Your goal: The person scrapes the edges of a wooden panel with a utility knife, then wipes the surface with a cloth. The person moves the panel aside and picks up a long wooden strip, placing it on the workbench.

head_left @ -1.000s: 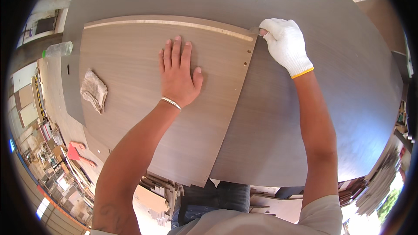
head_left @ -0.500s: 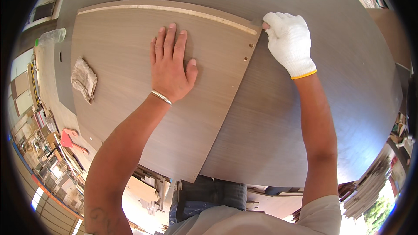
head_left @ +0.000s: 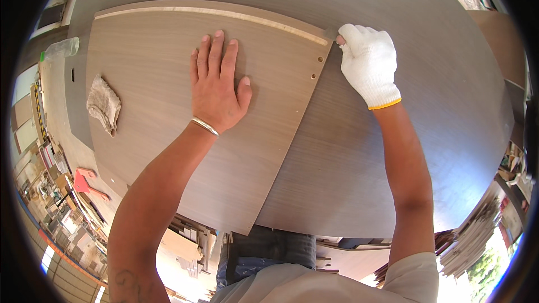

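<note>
A brown wood-grain panel (head_left: 224,174) lies flat on a larger grey-brown board (head_left: 331,191). It has a pale groove along its far edge and small holes near its far right corner. My bare left hand (head_left: 219,87) rests flat on the panel with fingers outstretched and holds nothing. At that far right corner, my right hand (head_left: 369,64), in a white knit glove with the fingertips showing, is closed in a pinch. A small grey piece (head_left: 330,33) shows between it and the panel edge, mostly hidden by the fingers.
A crumpled beige rag (head_left: 103,105) lies on the panel's left side. Beyond the left edge are a clear plastic bottle (head_left: 62,49) and a red tool (head_left: 88,184). Stacked wood strips (head_left: 471,235) stand low at the right.
My right hand has shifted slightly toward me along the panel's right edge, still pinched. My left hand stays in place on the panel. The whole view has moved a little.
</note>
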The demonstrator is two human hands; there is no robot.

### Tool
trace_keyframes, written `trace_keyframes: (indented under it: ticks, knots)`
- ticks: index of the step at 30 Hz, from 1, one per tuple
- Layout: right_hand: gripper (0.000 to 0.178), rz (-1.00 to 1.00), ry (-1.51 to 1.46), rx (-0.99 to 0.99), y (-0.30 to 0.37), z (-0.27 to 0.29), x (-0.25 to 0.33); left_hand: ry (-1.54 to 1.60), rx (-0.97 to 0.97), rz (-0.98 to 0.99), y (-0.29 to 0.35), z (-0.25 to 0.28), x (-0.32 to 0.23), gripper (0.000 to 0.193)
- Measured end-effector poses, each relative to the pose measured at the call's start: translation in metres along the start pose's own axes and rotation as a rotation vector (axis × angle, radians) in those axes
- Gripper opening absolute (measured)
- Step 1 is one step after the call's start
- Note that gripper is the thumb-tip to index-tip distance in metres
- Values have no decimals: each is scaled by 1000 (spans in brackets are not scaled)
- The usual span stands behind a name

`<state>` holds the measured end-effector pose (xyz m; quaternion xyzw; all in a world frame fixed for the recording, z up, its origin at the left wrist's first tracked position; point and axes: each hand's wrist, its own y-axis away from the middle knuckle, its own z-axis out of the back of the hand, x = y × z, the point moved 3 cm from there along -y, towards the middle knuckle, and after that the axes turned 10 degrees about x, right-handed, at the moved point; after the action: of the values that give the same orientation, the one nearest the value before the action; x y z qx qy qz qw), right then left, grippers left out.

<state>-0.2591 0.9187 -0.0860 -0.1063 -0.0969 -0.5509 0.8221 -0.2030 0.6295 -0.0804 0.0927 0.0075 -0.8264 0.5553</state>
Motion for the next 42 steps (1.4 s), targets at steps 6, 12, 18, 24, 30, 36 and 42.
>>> trace_keyframes:
  ticks: [6,12,18,24,30,36,42]
  knots:
    - [10,1,-9,-9,-1,-3,1,4,-8,-7,0,-1,0,67]
    - [14,-17,-48,-11,2,-1,5,8,4,2,0,0,1,67]
    - [10,-19,26,-47,3,-6,8,-10,-3,1,1,0,0,66]
    - [10,-10,18,-91,4,-9,9,-9,-15,-4,0,-1,0,66]
    - [9,-2,13,-55,11,-8,16,-16,-2,10,1,0,0,67]
    - [9,-45,68,-79,4,-10,6,-10,0,7,0,0,0,67]
    - [12,-33,31,-26,15,-8,16,-12,-5,4,0,-1,0,67]
